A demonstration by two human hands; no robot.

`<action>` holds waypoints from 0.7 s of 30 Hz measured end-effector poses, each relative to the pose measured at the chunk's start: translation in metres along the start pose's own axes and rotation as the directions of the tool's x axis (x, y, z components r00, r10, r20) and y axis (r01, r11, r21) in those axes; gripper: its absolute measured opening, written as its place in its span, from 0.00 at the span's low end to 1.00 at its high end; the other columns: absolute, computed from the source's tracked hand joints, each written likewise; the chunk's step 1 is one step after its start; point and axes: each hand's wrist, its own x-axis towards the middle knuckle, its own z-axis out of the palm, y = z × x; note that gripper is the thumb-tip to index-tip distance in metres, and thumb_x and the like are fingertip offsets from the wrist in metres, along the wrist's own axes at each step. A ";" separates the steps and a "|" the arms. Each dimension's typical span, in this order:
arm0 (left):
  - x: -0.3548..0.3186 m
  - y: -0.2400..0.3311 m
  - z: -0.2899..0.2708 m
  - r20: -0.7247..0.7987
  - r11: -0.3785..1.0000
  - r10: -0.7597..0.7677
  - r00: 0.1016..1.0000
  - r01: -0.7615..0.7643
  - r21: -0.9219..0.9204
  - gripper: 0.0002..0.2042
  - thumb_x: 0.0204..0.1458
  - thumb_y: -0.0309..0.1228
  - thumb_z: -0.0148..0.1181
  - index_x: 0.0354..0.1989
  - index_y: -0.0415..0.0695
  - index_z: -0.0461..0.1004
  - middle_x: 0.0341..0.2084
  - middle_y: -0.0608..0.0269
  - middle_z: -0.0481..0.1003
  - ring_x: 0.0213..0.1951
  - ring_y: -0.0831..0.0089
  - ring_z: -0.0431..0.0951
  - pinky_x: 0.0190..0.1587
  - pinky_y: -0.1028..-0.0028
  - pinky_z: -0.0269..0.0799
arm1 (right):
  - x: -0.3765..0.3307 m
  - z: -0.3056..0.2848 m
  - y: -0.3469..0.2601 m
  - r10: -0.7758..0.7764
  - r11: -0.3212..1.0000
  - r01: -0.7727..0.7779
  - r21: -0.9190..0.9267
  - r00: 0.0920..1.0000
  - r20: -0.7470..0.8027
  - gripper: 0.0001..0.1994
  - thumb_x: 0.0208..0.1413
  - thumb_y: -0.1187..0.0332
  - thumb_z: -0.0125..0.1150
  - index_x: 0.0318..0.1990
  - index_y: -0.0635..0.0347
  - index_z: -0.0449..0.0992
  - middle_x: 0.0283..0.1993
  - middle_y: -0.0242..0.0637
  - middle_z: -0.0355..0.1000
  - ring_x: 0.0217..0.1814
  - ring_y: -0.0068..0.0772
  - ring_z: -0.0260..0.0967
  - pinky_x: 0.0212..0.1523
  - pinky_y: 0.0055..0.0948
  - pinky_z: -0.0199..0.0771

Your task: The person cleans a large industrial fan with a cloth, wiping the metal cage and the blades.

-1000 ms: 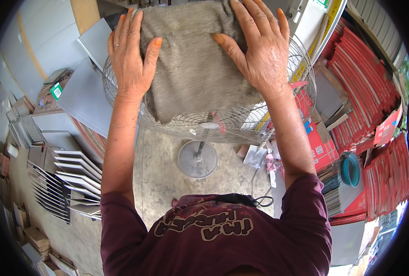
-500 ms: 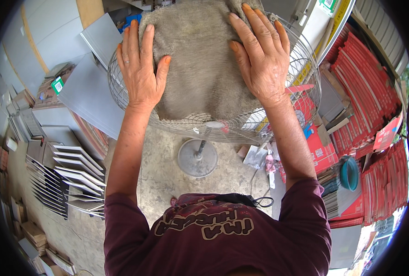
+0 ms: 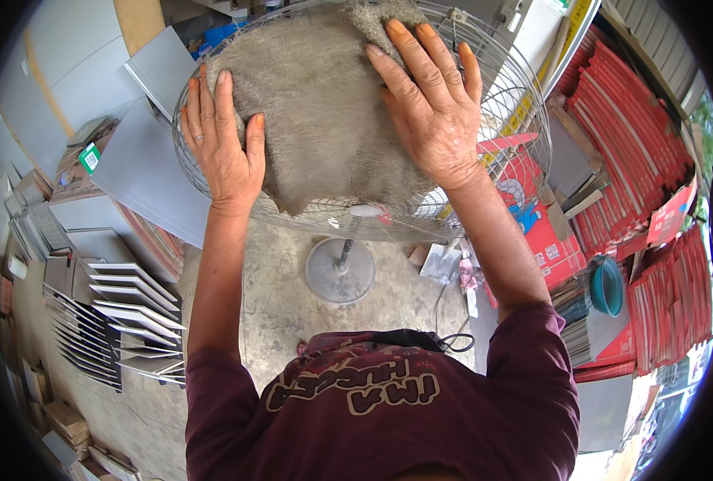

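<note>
A grey-brown woven cloth (image 3: 316,104) lies spread over the wire cage (image 3: 525,120) of a large standing fan. Its round base (image 3: 340,276) rests on the floor below. My left hand (image 3: 224,152) lies along the cloth's left edge, fingers stretched and thumb apart. On the right side of the cloth rests my right hand (image 3: 436,104), its fingers extended over a bunched fold near the far right corner. The right thumb is partly hidden behind the fingers. Both palms face down, so what lies under them is hidden.
Grey panels (image 3: 144,172) lean at the left, beside a rack of upright white tiles (image 3: 136,301). Stacked red cartons (image 3: 629,120) fill the right side, with a teal basin (image 3: 606,286) near them. A cable (image 3: 440,317) trails over the concrete floor.
Both hands have shifted left and the left one slightly nearer to me. The cloth has moved left too, uncovering more cage at the far right.
</note>
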 end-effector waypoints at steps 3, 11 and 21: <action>-0.007 -0.003 0.000 0.003 1.000 -0.006 1.000 0.006 -0.005 0.29 0.56 0.42 0.50 0.65 0.44 0.53 0.64 0.49 0.52 0.65 0.51 0.50 0.63 0.50 0.42 | 0.000 -0.001 -0.001 0.005 1.000 -0.005 0.006 1.000 0.014 0.28 0.38 0.69 0.65 0.53 0.40 0.71 0.64 0.23 0.60 0.66 0.30 0.56 0.65 0.41 0.48; -0.007 -0.003 -0.010 0.040 0.999 -0.020 0.999 0.018 0.034 0.30 0.55 0.36 0.53 0.65 0.41 0.53 0.63 0.47 0.55 0.65 0.50 0.51 0.64 0.52 0.43 | -0.001 0.000 -0.006 0.005 1.000 -0.006 0.021 1.000 0.026 0.28 0.40 0.70 0.64 0.54 0.43 0.71 0.64 0.27 0.60 0.67 0.32 0.54 0.66 0.43 0.46; -0.016 -0.019 -0.013 0.042 0.995 -0.094 0.995 0.093 0.030 0.32 0.51 0.34 0.55 0.65 0.45 0.53 0.64 0.51 0.54 0.65 0.52 0.51 0.63 0.49 0.43 | 0.007 0.006 -0.029 0.004 0.997 -0.006 0.071 1.000 0.031 0.24 0.40 0.70 0.64 0.51 0.44 0.73 0.63 0.25 0.61 0.66 0.29 0.56 0.65 0.42 0.49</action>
